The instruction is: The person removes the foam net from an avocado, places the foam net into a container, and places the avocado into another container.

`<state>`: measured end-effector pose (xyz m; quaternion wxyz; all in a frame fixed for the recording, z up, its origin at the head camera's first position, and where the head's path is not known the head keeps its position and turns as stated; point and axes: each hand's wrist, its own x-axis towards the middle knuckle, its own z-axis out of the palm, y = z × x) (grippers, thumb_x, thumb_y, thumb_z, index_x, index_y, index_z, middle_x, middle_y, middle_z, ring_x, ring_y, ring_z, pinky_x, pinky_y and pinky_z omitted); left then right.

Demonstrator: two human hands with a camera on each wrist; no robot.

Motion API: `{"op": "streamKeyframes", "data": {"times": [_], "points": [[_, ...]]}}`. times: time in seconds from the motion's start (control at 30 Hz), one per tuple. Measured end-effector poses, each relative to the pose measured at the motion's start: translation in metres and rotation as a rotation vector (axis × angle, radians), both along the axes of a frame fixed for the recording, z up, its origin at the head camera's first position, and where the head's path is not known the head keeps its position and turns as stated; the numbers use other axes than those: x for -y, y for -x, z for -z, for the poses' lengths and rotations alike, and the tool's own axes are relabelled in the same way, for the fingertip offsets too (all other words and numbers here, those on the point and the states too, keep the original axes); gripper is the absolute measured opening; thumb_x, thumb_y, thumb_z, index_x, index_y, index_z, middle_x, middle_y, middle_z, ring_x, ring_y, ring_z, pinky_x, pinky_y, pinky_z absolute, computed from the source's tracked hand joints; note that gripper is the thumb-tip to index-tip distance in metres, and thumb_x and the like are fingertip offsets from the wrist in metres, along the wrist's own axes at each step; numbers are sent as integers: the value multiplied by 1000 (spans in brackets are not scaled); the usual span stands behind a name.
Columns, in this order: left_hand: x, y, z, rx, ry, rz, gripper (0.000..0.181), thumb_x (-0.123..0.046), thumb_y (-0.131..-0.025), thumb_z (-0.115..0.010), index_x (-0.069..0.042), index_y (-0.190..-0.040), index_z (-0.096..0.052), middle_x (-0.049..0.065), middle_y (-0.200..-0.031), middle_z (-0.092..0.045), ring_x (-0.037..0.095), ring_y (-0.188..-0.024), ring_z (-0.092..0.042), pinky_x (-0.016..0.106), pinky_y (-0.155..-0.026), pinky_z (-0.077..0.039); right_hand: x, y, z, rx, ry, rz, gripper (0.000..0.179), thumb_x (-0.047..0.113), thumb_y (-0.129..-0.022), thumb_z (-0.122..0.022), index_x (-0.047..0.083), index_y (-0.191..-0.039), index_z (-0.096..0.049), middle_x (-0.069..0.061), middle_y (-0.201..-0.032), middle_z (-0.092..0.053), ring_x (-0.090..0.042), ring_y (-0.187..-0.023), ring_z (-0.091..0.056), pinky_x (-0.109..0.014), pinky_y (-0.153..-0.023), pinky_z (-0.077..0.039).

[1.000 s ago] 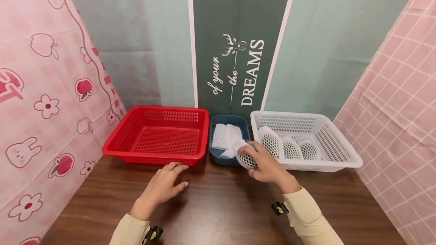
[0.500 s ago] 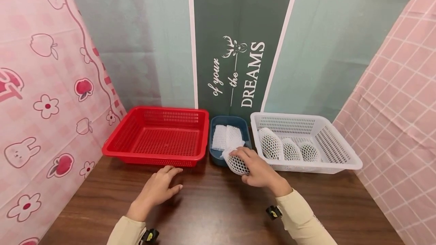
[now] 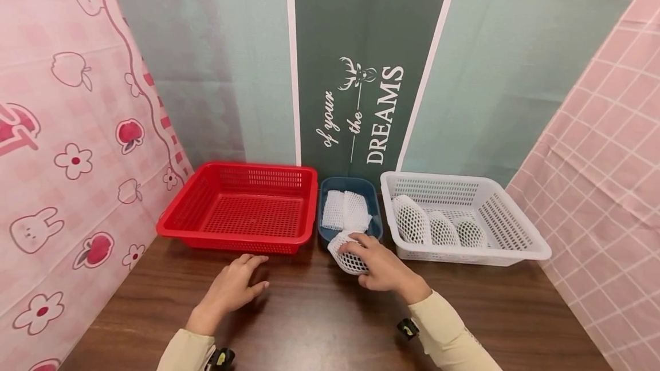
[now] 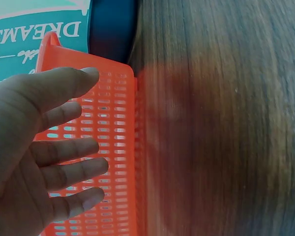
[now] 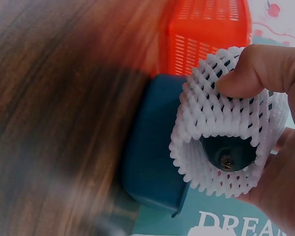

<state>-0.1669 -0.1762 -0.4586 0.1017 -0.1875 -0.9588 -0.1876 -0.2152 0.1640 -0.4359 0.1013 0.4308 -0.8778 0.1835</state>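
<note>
Fruit [image 5: 231, 150] in a white foam net [image 5: 201, 110] is over the table [image 3: 319, 325], just right of the near right corner of the red basket [image 3: 232, 238], by the near edge of the blue tray [image 5: 155, 152]; one tip faces the right wrist. The right hand [image 3: 381, 265], nearer, reaches in diagonally, gripping it through the net. The left hand [image 3: 232, 285], fingers loose, holds nothing by the basket's near edge.

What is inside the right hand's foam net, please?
The foam net in the right hand holds a dark, rounded item; its end shows; the net covers most of the rest.
</note>
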Motion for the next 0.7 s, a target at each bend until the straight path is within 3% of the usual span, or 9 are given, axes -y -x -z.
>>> {"op": "streamKeyframes", "data": {"times": [0.3, 0.53, 0.7], "points": [[5, -1, 1, 29, -10, -17, 45, -23, -74, -77, -6, -113, -63, 11, -103, -59, 30, -94, -58, 49, -72, -48, 8, -3, 8, 47, -47, 4, 61, 4, -62, -70, 24, -117, -52, -12, -130, -44, -33, -110, -47, -42, -75, -48], [8, -1, 2, 45, -17, -24, 44, -23, -74, -77, -5, -112, -63, 11, -104, -59, 30, -95, -59, 49, -72, -48, 14, -3, 16, 72, -53, -20, 62, 0, -61, -70, 23, -117, -52, -14, -134, -42, -35, -117, -43, -48, -78, -47], [12, 0, 5, 66, -19, -37, 44, -23, -75, -76, -5, -112, -63, 11, -105, -59, 31, -96, -58, 50, -74, -48, 18, -4, 22, 98, -68, -44, 64, -2, -60, -70, 22, -117, -52, -18, -133, -40, -36, -119, -42, -46, -84, -46]]}}
